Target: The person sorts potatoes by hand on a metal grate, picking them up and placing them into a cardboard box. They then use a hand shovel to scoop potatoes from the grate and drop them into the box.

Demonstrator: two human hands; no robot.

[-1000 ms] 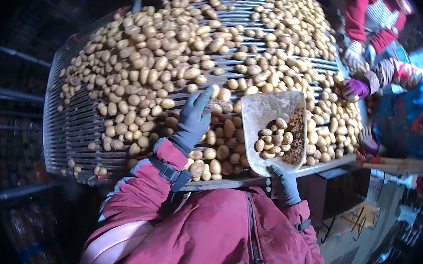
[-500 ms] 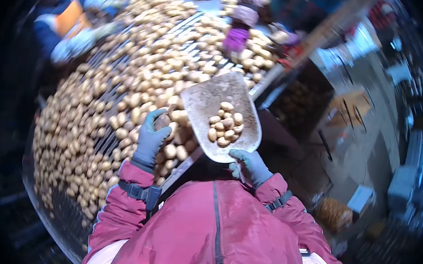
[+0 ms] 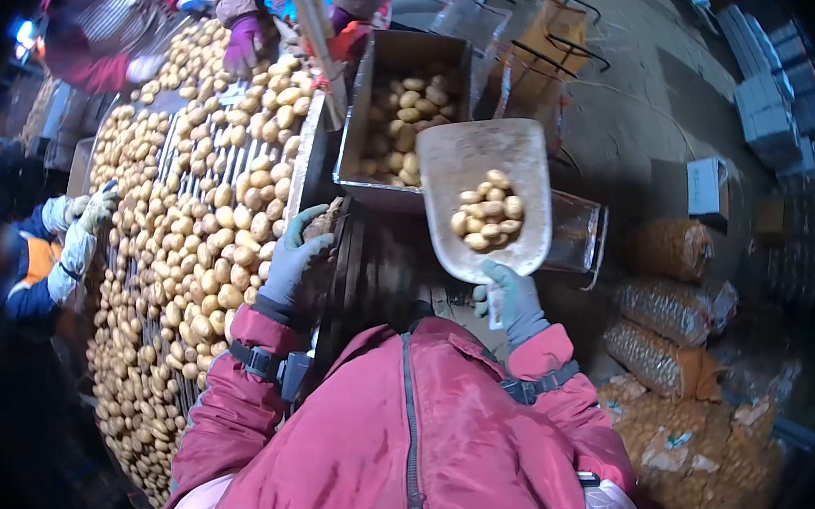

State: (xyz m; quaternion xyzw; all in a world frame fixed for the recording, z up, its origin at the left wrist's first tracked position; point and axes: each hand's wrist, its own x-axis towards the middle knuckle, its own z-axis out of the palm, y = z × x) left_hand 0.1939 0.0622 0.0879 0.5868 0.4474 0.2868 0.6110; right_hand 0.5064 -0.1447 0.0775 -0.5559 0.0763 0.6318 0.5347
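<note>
Metal scoop, dusty, held roughly level, carries a small heap of yellow potatoes; one brown potato held separately

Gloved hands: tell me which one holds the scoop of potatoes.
The wearer's own right hand, grey-gloved, gripping the scoop from below; the left hand sits by the conveyor, a co-worker's purple glove over it.

Netted potato sacks, metal bin, cardboard box

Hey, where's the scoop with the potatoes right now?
Head view, right of centre: the scoop is held up by the right hand, just right of the metal bin of potatoes.
</note>
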